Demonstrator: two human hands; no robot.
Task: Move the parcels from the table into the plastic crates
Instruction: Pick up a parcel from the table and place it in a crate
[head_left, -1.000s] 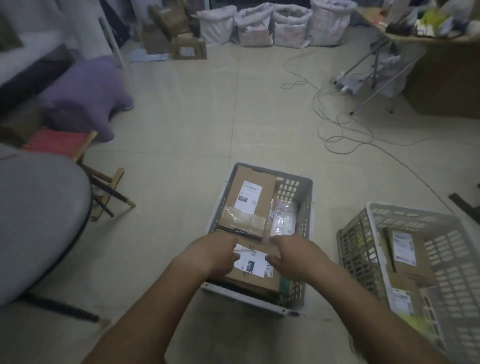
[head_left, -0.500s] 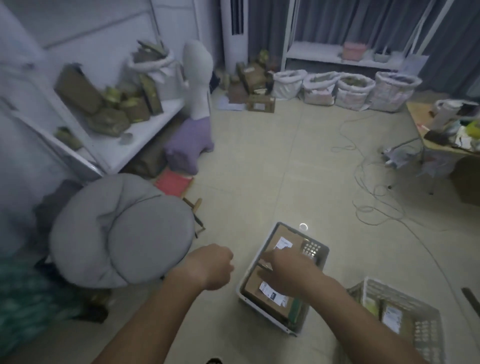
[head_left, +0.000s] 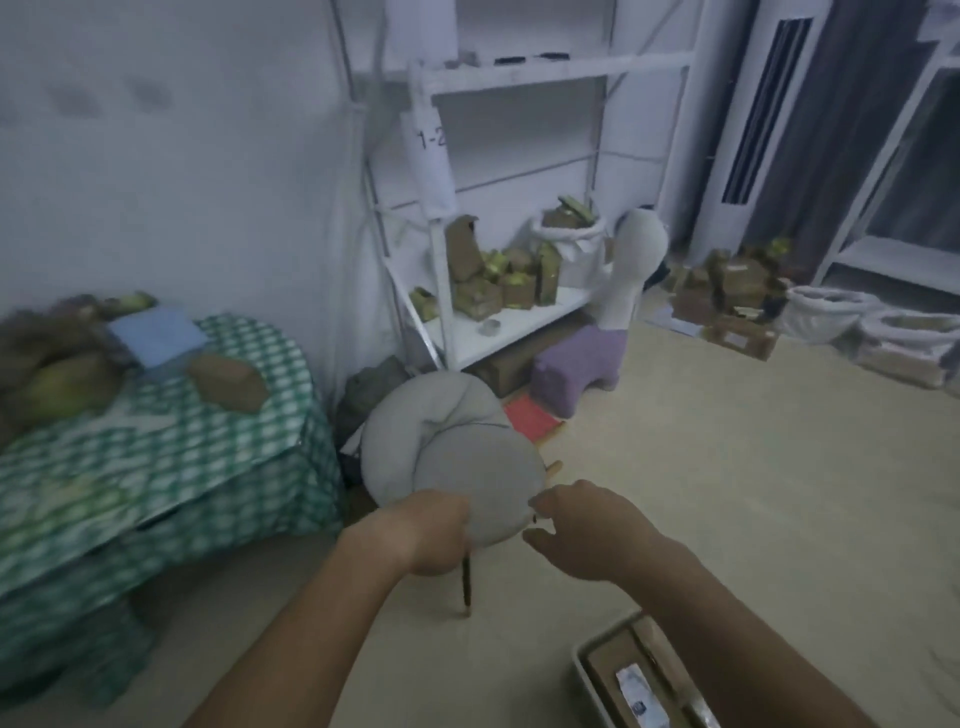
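Head view: crate (head_left: 584, 662) holds labelled parcels (head_left: 631, 680); left hand (head_left: 428, 535) curled empty, right hand (head_left: 587, 535) relaxed apart.

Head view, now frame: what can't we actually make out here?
- Crate: cut off by the bottom edge; the right forearm covers part, so its parcel count is unknown.
- Parcels on the table: motion-blurred, left edge crops them; brown box is the clearest.
- Left hand: fingers turned away, grip unclear.
- Shelf boxes: too blurred to count.
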